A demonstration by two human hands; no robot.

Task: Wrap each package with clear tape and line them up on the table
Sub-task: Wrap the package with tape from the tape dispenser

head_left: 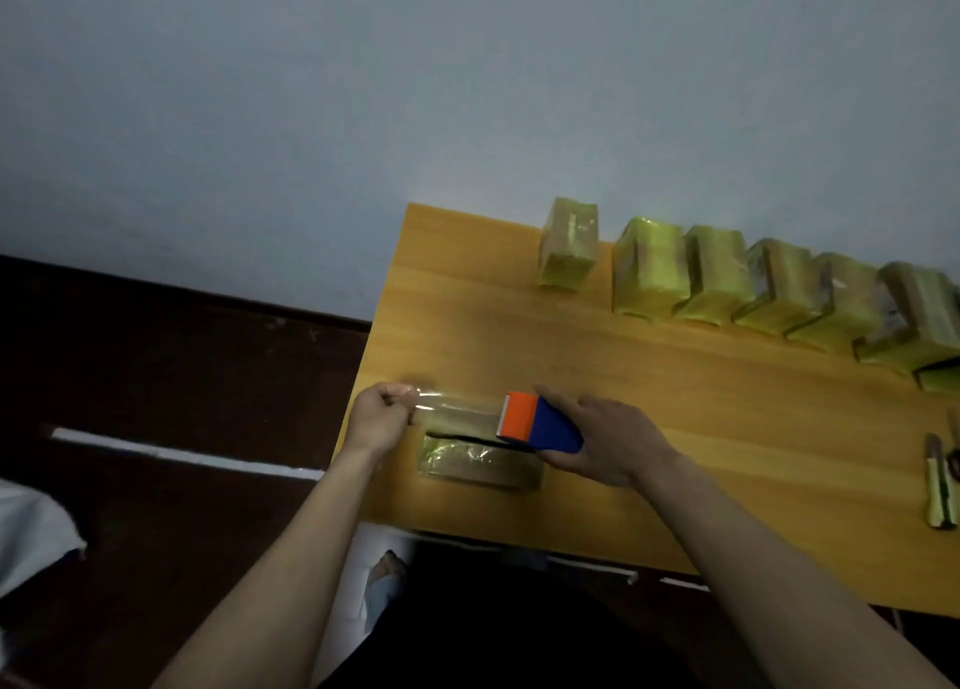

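Pulling tape over a package

The left hand [376,418] pinches the clear shiny tape [457,412]; the right hand [597,439] grips the orange-and-blue plastic tape holder [537,423]. The flat yellow-green package [478,459] lies under them on the orange wooden table [675,428].

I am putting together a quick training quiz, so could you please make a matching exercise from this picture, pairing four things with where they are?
Things:
1. left hand
2. right hand
3. flat package
4. row of wrapped packages

Places or states:
A. along the far edge of the table
B. lying below the stretched tape
C. pinching the free end of the clear tape
D. gripping the orange and blue tape dispenser

Pairs: 1-C, 2-D, 3-B, 4-A
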